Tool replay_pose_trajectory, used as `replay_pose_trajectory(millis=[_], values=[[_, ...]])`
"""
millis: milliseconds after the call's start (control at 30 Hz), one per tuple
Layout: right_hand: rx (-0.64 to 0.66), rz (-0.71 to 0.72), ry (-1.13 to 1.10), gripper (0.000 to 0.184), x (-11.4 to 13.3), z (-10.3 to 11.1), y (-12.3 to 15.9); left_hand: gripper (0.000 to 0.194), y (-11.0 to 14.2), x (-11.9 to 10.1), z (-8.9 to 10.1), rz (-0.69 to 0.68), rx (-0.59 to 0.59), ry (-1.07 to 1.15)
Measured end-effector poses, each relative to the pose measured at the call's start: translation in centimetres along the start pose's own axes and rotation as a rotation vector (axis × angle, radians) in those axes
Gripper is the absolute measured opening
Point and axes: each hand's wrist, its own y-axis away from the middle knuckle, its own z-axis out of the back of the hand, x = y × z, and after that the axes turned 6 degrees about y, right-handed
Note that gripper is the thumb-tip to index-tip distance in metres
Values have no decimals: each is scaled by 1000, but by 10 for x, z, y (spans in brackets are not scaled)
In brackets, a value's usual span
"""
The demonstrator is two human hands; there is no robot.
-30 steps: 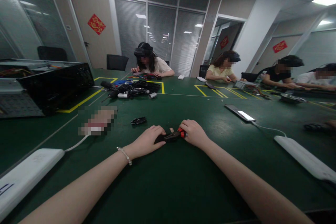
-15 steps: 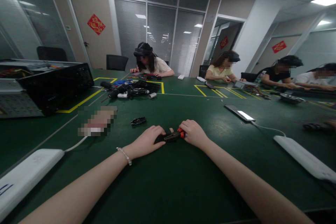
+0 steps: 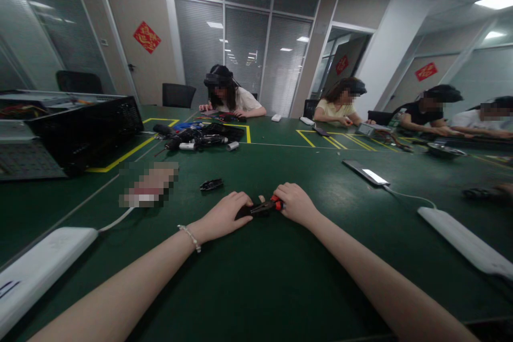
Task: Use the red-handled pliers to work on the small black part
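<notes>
Pliers (image 3: 265,207), black part (image 3: 243,211), between the hands (image 3: 226,216) (image 3: 296,203)

Around the wrist (image 3: 201,231) of the left hand (image 3: 225,216), a slim bracelet (image 3: 190,236) of small, pale beads was worn; the right hand (image 3: 297,203) and both forearms (image 3: 132,278) were left bare.

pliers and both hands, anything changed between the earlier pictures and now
Nothing visibly changed. The right hand still holds the red-handled pliers, and the left hand keeps its grip on the black piece at their tips. The loose black part on the table also stayed where it was.
</notes>
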Motion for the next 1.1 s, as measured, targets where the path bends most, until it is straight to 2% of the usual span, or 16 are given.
replay_pose_trajectory(millis=[1100], values=[[-31,11,-16,19,-1,-4,1,22,0,4,-2,-10,-6,-1]])
